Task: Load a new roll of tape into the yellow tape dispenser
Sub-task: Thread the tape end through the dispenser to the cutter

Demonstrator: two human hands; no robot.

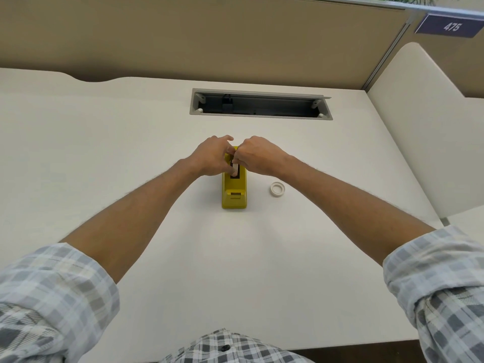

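Both hands, left [213,158] and right [255,157], pinch something white, probably the light roll [235,169], in the stiff dispenser [234,191]; grip its rim.

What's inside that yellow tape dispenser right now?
In the yellow tape dispenser's top slot, a pale roll of tape shows edge-on. Both hands cover the far end, hiding the rest.

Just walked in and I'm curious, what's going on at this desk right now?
A person in a plaid shirt is working with both hands on a yellow tape dispenser standing on the white desk. The left hand and right hand meet over its top slot, pinching a small white piece there. A white ring, seemingly a tape roll or core, lies untouched on the desk to the right.
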